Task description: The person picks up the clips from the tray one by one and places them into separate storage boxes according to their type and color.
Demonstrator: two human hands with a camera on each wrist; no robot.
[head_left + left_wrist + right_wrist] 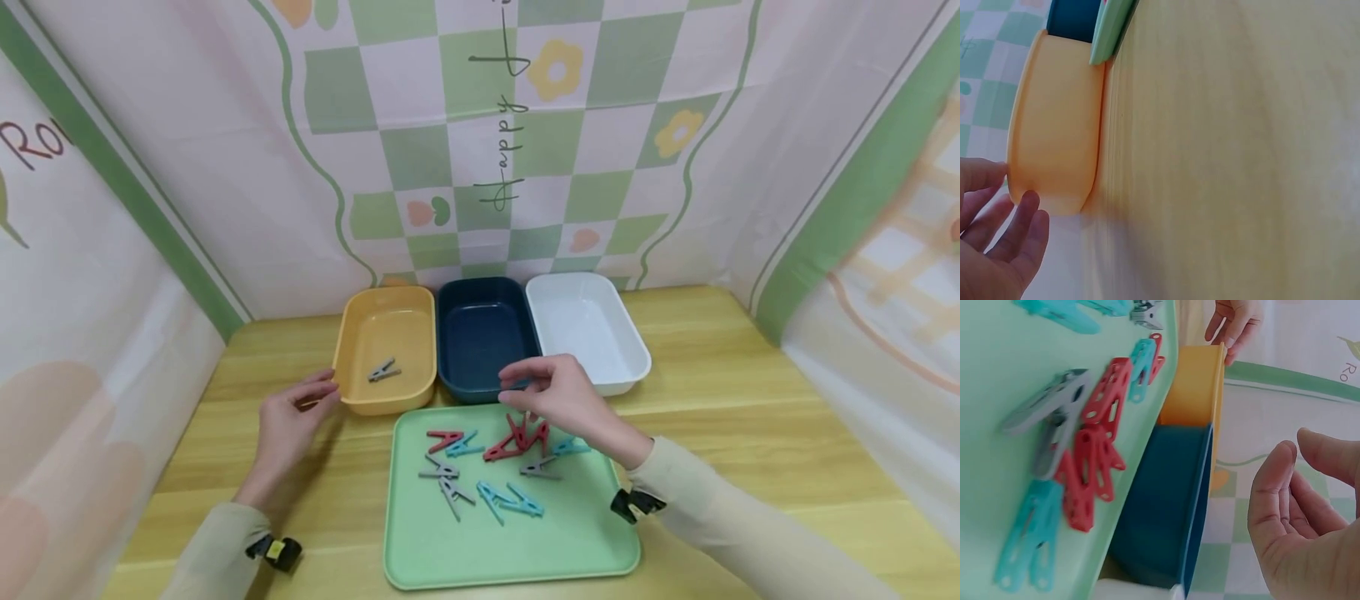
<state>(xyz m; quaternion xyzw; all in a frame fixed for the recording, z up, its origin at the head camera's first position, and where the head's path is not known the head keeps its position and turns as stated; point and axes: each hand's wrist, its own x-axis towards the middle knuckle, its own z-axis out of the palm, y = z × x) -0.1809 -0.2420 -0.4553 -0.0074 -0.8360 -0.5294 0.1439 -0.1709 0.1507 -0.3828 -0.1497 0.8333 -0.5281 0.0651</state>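
My left hand [291, 421] touches the near left corner of the yellow bin [386, 406] with relaxed fingers, seen close up in the left wrist view. One grey clothespin [384, 371] lies inside that bin. Over the near edge of the dark blue bin [480, 313] hovers my right hand [564, 398], its fingers loosely bent and nothing between them. Below it, a green tray [450, 554] carries red clothespins [1107, 394], light blue clothespins [522, 500] and grey clothespins [454, 493], scattered with some overlapping.
To the right of the blue bin stands a white bin [585, 321]; the three bins form a row along the back. A patterned cloth [480, 158] hangs behind them. The wooden table [720, 392] extends on both sides of the tray.
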